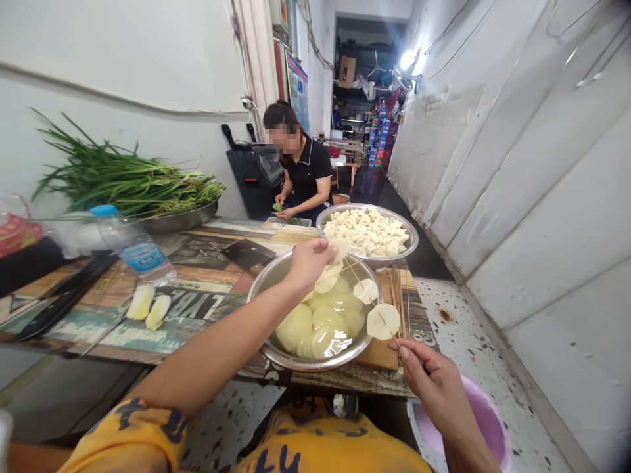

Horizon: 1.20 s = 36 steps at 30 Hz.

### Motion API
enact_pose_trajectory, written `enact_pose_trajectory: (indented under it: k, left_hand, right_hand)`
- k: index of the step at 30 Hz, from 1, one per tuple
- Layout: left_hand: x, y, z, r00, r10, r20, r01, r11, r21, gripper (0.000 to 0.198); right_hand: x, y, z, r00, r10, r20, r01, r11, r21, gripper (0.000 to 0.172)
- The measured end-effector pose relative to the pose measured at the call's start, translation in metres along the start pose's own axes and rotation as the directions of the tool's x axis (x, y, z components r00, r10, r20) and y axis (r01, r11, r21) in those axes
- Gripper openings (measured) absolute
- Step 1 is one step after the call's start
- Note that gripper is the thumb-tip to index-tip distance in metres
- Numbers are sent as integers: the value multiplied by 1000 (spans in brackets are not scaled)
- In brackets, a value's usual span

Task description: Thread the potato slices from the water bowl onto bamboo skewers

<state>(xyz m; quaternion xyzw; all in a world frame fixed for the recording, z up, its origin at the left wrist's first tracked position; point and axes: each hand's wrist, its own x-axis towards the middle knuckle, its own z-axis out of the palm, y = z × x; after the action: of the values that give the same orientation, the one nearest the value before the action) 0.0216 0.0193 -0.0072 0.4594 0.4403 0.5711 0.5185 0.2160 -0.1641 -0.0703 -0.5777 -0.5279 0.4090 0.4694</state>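
My right hand (431, 374) pinches the lower end of a thin wooden skewer (382, 318). Threaded on it are round pale potato slices, one near slice (387, 323) close to my fingers and another slice (365, 291) further up. At the skewer's far end, my left hand (311, 257) holds a potato slice (340, 249) between thumb and fingers; whether the tip pierces it I cannot tell. Below lies a metal bowl (266, 351) with peeled potatoes and slices (329, 328) in water.
Bare skewers lie on a wooden board (379, 355) right of the bowl. Behind stands a bowl of cauliflower florets (367, 233). Leftward are a water bottle (140, 253), cut vegetable pieces (148, 305), a knife (59, 302) and leafy greens (123, 180). A co-worker (303, 167) sits beyond the table.
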Motion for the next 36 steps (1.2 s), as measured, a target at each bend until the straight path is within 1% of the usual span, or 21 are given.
enact_pose_trajectory:
  k: [5, 9, 16, 18, 22, 25, 30, 33, 36]
  left_hand:
    - [-3, 0, 2, 999, -13, 33, 15, 999, -40, 18]
    - [-5, 1, 3, 999, -6, 35, 7, 999, -37, 18]
    - [-3, -6, 1, 992, 120, 40, -123, 989, 84, 19]
    - [-2, -7, 1, 990, 136, 37, -139, 986, 95, 19]
    - [-3, -5, 2, 996, 90, 26, -91, 995, 43, 19]
    - [-5, -3, 3, 998, 54, 36, -54, 999, -6, 18]
    - [-6, -3, 5, 998, 46, 53, -46, 999, -4, 16]
    - [-8, -2, 6, 998, 38, 56, -37, 999, -16, 15]
    - [-10, 1, 7, 999, -15, 45, 17, 999, -45, 17]
  right_hand:
    - [2, -3, 3, 1000, 2, 2, -2, 1000, 7, 40]
    - [2, -2, 4, 1000, 4, -8, -4, 1000, 6, 40]
    - [0, -4, 5, 1000, 6, 11, -6, 1000, 17, 41]
    - [0, -5, 6, 1000, 3, 10, -3, 999, 38, 42]
    - [0, -5, 8, 1000, 17, 13, -19, 995, 99, 43]
    - [1, -4, 8, 1000, 20, 9, -20, 994, 109, 43]
    - [3, -3, 9, 1000, 14, -6, -13, 994, 109, 41]
    - [5, -3, 11, 1000, 0, -6, 1, 996, 85, 40]
    - [6, -2, 12, 996, -65, -53, 65, 998, 0, 37]
